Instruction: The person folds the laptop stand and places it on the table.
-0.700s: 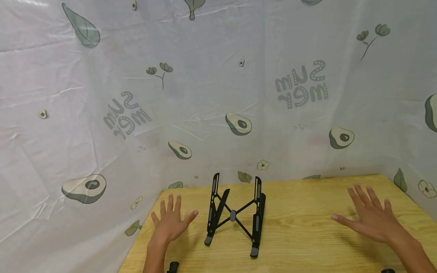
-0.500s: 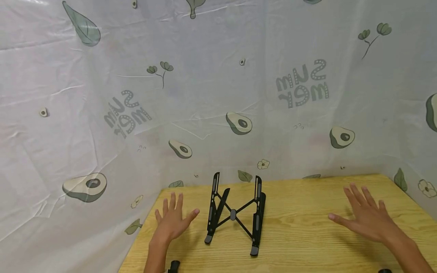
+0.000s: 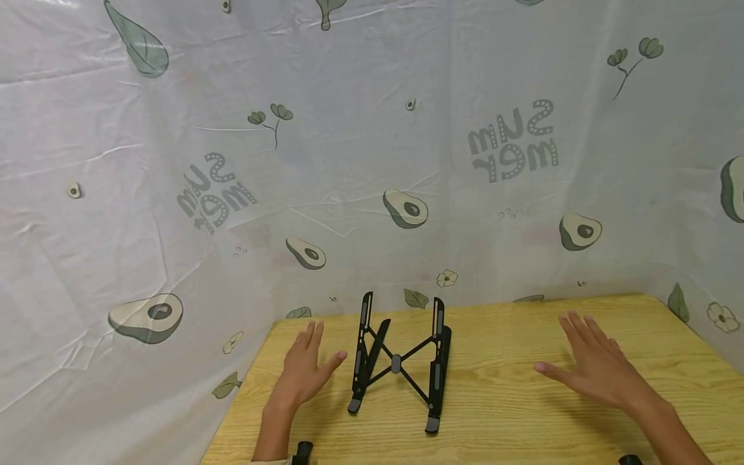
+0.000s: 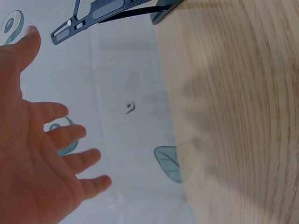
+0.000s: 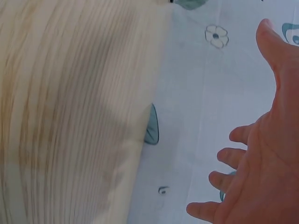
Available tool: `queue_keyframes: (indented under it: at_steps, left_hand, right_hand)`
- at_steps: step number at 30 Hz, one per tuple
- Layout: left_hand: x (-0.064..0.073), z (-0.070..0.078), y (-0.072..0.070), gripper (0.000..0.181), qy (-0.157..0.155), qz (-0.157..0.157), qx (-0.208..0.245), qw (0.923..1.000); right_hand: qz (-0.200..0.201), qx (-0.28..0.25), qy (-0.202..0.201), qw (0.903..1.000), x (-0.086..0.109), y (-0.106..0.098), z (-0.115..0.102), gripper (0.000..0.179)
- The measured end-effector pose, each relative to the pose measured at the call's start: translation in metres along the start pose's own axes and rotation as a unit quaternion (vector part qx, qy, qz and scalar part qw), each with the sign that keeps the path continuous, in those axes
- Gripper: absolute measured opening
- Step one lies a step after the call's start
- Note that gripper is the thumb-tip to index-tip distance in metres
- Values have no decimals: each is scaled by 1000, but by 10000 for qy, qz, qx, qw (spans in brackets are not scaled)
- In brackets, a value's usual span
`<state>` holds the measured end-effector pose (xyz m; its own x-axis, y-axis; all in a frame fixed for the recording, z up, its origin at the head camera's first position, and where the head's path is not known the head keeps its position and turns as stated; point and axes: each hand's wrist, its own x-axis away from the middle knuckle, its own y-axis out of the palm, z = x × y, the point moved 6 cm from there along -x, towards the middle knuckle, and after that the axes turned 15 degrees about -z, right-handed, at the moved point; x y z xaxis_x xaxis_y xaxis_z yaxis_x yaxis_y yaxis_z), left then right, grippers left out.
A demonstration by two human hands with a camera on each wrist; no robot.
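The left grip (image 3: 302, 374) is held spread and empty, just beside the black folding stand (image 3: 396, 364); the right grip (image 3: 599, 371), also spread and empty, is kept well apart from it. The stand is set unfolded on the counter (image 3: 511, 400), between them. It is judged light, stiff but hinged; it is best taken by both slotted side rails (image 3: 438, 376), since the thin crossed bars (image 3: 415, 389) could be folded. Grey feet (image 3: 432, 424), seemingly rubbery, are fitted. Beyond the wood-grained top, a creased, glossy sheet (image 3: 331, 161) is hung, printed with avocados.
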<state>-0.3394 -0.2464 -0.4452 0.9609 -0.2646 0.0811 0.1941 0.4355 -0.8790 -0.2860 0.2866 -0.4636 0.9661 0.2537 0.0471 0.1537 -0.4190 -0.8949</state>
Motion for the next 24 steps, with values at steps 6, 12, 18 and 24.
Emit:
queue_keyframes:
  at_steps: [6, 12, 18, 24]
  left_hand:
    - [-8, 4, 0, 95, 272, 237, 19, 9993]
    - [-14, 5, 2, 93, 350, 291, 161, 9988]
    - [-19, 5, 6, 89, 313, 301, 341, 9985]
    - [-23, 5, 9, 86, 361, 352, 396, 9979]
  right_hand:
    - [-9, -36, -148, 9999, -8, 6, -16, 115]
    - [65, -140, -355, 9993, -13, 13, -30, 114]
    - [57, -260, -440, 9987, -16, 18, -42, 113]
    - [68, -226, -436, 9988, -21, 21, -56, 113]
